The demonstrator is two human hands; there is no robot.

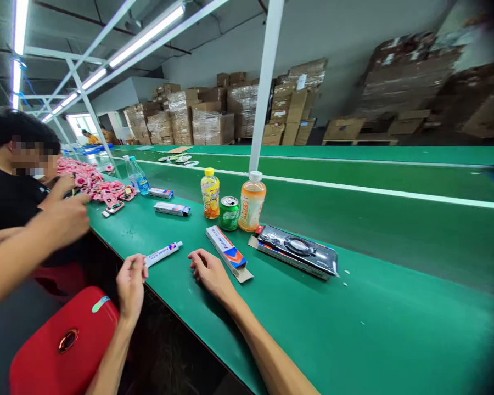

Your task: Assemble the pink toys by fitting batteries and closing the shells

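A white tube with blue and red print [163,254] is pinched at its lower end in my left hand [132,282], beside the table's edge; its capped end points right. My right hand [211,274] rests on the green table [214,334] with its fingers curled, just right of the cap and not touching the tube. What those fingers hold, if anything, is hidden. A tube box [227,249] lies past my right hand, its near flap open. Farther right, a phone in a black case [298,248] lies on top of another box.
Two bottles [210,195] [252,203] and a green can [229,214] stand behind the box. More tube boxes [172,209], a blue bottle [139,175] and pink parts [102,186] lie left. A co-worker's arm [45,236] reaches over a red stool [66,345].
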